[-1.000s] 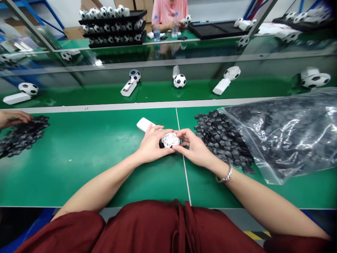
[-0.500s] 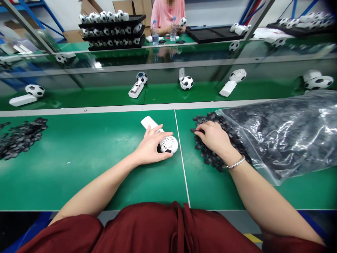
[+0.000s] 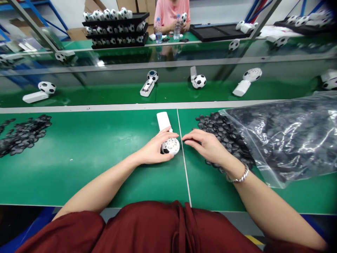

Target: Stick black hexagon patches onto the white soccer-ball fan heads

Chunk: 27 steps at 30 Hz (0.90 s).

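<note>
A white handheld fan [image 3: 163, 121] with a round soccer-ball-patterned head lies on the green surface, its handle pointing away from me. My left hand [image 3: 155, 147] curls around the head from the left, thumb at the near side and fingers at the far side. The head's openwork top shows white, with a black patch near the thumb. Just to the right, my right hand [image 3: 201, 142] pinches a small black piece [image 3: 184, 141], mostly hidden by the fingertips and apart from the fan. Behind that hand spreads a pile of black pieces [image 3: 219, 124].
A clear plastic bag [image 3: 289, 137] full of black pieces lies at the right. Another black pile [image 3: 28, 135] is at the far left. Beyond the pale ledge, several soccer-ball fans [image 3: 199, 81] rest on a green strip. Across from me sits a person in pink [image 3: 171, 15] near stacked black trays [image 3: 116, 24].
My right hand has moved left from the black pile toward the fan, with a black piece in its fingertips. The fan's handle has swung round to point more straight away from me. Fans on the far strip have shifted right.
</note>
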### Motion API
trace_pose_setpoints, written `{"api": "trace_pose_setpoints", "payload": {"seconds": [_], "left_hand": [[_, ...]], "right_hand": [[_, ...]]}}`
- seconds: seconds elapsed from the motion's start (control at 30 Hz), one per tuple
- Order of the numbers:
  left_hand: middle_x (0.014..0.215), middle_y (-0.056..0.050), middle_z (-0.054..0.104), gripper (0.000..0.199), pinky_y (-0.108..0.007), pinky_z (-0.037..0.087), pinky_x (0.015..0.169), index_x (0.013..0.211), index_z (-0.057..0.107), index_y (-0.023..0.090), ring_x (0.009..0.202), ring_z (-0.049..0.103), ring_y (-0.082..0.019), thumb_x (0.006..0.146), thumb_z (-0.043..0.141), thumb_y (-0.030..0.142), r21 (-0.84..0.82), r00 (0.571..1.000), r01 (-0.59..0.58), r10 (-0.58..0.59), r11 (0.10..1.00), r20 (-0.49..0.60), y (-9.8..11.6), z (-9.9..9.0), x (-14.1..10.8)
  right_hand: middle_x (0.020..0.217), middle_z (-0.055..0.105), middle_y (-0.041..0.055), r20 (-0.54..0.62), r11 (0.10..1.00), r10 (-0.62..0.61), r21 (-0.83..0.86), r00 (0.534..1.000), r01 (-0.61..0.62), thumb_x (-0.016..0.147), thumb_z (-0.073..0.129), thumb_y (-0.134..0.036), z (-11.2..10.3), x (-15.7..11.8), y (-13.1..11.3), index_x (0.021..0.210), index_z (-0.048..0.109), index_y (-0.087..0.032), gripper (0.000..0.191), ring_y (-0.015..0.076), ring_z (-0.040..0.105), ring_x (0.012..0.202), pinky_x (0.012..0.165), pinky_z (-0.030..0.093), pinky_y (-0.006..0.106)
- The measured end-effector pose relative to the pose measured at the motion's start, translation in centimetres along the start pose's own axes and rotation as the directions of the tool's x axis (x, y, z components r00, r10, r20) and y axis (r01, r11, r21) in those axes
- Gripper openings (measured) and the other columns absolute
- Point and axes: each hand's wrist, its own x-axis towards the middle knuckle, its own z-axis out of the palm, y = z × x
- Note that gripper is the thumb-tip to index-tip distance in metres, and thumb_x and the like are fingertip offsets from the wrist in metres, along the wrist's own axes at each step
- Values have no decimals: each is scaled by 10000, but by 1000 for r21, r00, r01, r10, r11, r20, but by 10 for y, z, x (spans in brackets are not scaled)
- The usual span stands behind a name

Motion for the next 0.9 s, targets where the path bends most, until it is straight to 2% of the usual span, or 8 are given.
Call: {"api": "trace_pose_setpoints", "payload": {"seconds": [0.07, 0.23, 0.37, 0.47, 0.67, 0.77, 0.9], "left_hand": [[1351, -76, 395, 601, -404, 197, 1098, 1254, 390, 186, 1351, 133, -214, 686, 586, 186, -9, 1000, -4, 4, 1000, -5, 0, 1, 0], [1341, -76, 406, 597, -437, 201, 1090, 1235, 400, 196, 1351, 130, -224, 667, 585, 174, -21, 1000, -2, 2, 1000, -2, -1, 2, 0], [1355, -80, 387, 626, -448, 193, 1090, 1236, 393, 201, 1352, 122, -231, 639, 568, 127, -17, 1000, -8, 8, 1000, 25, -1, -2, -1], [1353, -72, 391, 619, -438, 193, 1093, 1234, 391, 207, 1353, 121, -226, 646, 563, 119, -16, 1000, -10, 10, 1000, 29, 0, -3, -2], [1261, -82, 493, 466, -439, 243, 1073, 1142, 461, 200, 1336, 195, -230, 726, 619, 342, -36, 994, 38, -41, 999, -101, 2, 9, 1], [1233, -82, 511, 426, -423, 256, 1070, 1118, 469, 191, 1334, 199, -224, 739, 609, 327, -30, 988, 34, -38, 999, -147, 3, 14, 2], [1238, -82, 501, 405, -449, 266, 1057, 1099, 462, 201, 1333, 196, -238, 721, 601, 251, -23, 986, 55, -58, 998, -157, 5, 16, 3]], "right_hand": [[858, 642, 24, 19, 998, -31, 61, 999, 30, 842, 501, -232, 3, -2, -4, 895, 618, -217, 130, 152, 580, 802, 755, 454, 295], [795, 614, 27, 56, 991, -29, 135, 998, 21, 811, 542, -261, 5, -4, -8, 830, 619, -206, 97, 138, 558, 710, 647, 455, 267], [730, 586, 13, 82, 977, 26, 208, 996, -43, 796, 551, -248, 8, -5, -11, 802, 599, -186, 79, 107, 508, 602, 559, 433, 235], [734, 591, 13, 106, 967, 28, 249, 994, -54, 795, 552, -244, 12, -4, -11, 799, 596, -183, 75, 109, 508, 612, 577, 434, 238], [746, 596, 14, 67, 959, 35, 278, 997, -53, 792, 566, -246, 17, -1, -10, 800, 616, -185, 80, 120, 526, 652, 632, 439, 259], [755, 609, 9, 49, 939, 55, 336, 997, -69, 780, 583, -242, 19, 1, -10, 792, 604, -186, 61, 123, 532, 672, 651, 442, 260], [741, 596, 3, 70, 915, 81, 390, 994, -102, 766, 596, -263, 20, 3, -9, 767, 589, -185, 78, 124, 526, 672, 658, 443, 266]]}}
